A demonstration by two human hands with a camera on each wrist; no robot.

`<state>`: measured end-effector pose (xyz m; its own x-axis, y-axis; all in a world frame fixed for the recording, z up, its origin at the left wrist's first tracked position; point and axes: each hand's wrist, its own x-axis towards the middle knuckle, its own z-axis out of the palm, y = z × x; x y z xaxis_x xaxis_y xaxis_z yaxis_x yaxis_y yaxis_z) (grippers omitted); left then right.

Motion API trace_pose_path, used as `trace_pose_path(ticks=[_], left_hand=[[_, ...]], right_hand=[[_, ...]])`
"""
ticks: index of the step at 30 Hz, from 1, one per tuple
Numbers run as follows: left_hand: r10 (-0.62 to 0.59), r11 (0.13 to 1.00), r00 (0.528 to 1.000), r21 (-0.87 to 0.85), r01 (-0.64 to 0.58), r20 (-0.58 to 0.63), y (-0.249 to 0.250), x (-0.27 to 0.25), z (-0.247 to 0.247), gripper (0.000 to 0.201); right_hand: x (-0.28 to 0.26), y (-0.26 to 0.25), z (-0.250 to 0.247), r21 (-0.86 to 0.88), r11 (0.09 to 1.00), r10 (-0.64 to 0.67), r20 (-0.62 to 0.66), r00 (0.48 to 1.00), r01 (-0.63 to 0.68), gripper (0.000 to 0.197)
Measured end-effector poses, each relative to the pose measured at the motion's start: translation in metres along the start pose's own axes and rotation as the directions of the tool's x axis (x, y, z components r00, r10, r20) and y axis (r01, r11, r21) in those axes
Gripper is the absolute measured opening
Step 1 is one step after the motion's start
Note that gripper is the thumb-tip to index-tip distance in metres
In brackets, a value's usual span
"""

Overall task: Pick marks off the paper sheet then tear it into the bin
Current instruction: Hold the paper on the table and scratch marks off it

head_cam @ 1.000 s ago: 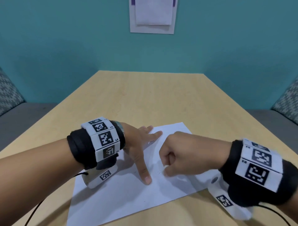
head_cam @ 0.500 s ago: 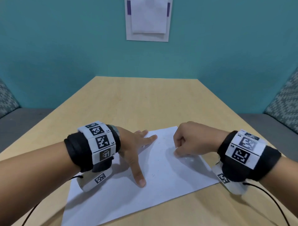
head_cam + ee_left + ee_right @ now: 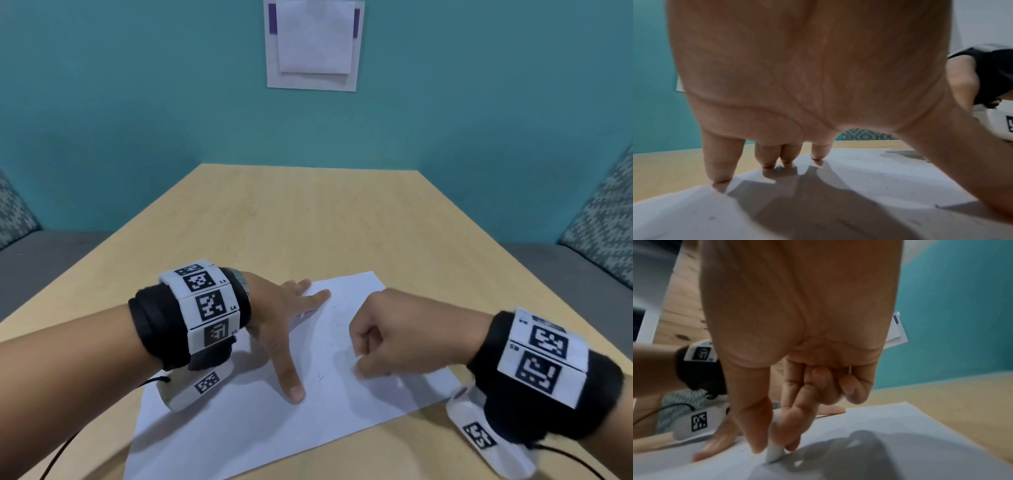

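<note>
The table [image 3: 308,219] carries the paper sheet [image 3: 239,428], lying flat and untorn; no bin shows, so tearing is judged still ahead. Faint marks [image 3: 320,377] remain on it. The left hand [image 3: 274,318] presses it with straight, spread fingers. The right hand [image 3: 394,335] has its grip closed on a small white eraser-like piece [image 3: 773,452], tip touching the sheet. Wristband tags read L3, L4, R5
</note>
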<state>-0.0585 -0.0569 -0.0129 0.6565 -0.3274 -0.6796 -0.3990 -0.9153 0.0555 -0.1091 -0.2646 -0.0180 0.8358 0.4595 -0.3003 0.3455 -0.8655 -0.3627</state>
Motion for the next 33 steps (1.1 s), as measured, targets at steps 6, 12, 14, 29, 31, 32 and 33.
trace_pose_path(ticks=[6,12,14,29,31,32,33], left_hand=[[-0.006,1.0,1.0,0.018,0.006,-0.005,0.002,-0.002,0.0,0.152],[0.001,1.0,1.0,0.004,-0.001,-0.001,0.001,0.001,0.0,0.153],[0.009,1.0,1.0,0.003,-0.009,-0.006,0.002,-0.002,0.0,0.151],[0.037,0.994,0.997,-0.099,-0.044,-0.073,-0.005,-0.008,0.005,0.136],[0.045,0.992,0.994,-0.111,-0.056,-0.095,-0.006,-0.011,0.007,0.129],[0.058,0.993,0.993,-0.094,-0.068,-0.105,-0.006,-0.013,0.008,0.13],[0.071,0.994,0.991,-0.07,-0.08,-0.112,-0.007,-0.014,0.009,0.13]], right_hand=[[0.007,0.013,-0.012,-0.017,0.997,0.079,-0.111,0.991,-0.082,0.014],[0.008,0.005,-0.011,-0.018,0.998,0.057,-0.024,0.998,-0.057,0.014],[0.01,0.012,-0.017,-0.05,0.993,0.102,-0.105,0.989,-0.107,0.015],[0.001,0.008,-0.007,-0.028,0.999,0.042,0.017,0.999,-0.041,0.015],[-0.003,0.014,-0.015,-0.045,0.997,0.053,-0.071,0.996,-0.057,0.015],[-0.005,0.018,-0.019,-0.046,0.997,0.055,-0.131,0.99,-0.061,0.015],[-0.006,0.021,-0.022,-0.043,0.997,0.049,-0.183,0.982,-0.058,0.015]])
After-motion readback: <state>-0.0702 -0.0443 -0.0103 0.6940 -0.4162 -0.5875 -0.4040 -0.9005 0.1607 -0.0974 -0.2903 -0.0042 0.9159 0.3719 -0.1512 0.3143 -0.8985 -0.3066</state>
